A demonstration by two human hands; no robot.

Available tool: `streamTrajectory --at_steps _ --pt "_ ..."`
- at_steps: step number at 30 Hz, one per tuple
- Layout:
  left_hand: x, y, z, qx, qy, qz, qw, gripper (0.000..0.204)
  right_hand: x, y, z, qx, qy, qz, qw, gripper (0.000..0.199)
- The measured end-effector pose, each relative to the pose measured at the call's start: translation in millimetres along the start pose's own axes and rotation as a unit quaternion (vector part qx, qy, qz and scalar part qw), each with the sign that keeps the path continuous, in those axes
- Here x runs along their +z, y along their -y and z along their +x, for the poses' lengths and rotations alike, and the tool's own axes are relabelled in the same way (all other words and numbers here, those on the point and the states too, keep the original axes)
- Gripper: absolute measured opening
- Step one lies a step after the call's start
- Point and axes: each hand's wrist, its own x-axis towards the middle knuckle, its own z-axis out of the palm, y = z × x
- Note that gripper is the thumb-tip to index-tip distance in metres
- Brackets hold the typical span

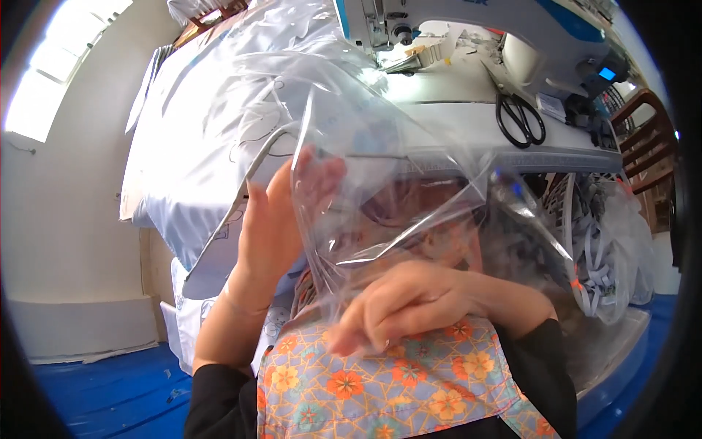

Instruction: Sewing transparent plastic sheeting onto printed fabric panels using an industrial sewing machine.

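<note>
Floral cloth nearest; right hand pinches clear plastic bag — left hand grips it, fingertips veiled.

**Bright daylight, glare on plastic, heavy fisheye bend**

Strong daylight pours from a blown-out window far left of the left hand fingers. The clear plastic bag above the right hand fingertips catches white streaks of glare. Soft shadows fall below the fingers. Edges curve and darken into a black rim; nearby hands look slightly soft.
</note>
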Motion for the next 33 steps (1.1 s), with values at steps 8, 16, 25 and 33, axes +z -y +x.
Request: streamTrajectory --at_steps 8,16,25,33 --pt "-69.5 -55.1 -25.5 0.177 -0.233 0.091 0.952 0.048 13.8 -38.1 32.4 -0.06 0.111 -0.251 0.96 0.017" --pt "-73.8 -98.0 -132.8 0.033 -0.381 0.73 0.567 0.038 -109.0 -125.1 -41.4 0.116 -0.357 -0.314 0.872 0.019" --pt "70.5 -20.0 115.9 0.135 0.091 0.884 0.439 0.059 -129.9 -167.9 30.9 0.033 -0.218 -0.407 0.886 0.041" --pt "8.0 6.3 126.0 -0.02 0.176 0.85 0.496 0.029 -57.1 -88.1 15.8 0.115 -0.321 -0.169 0.925 0.055"
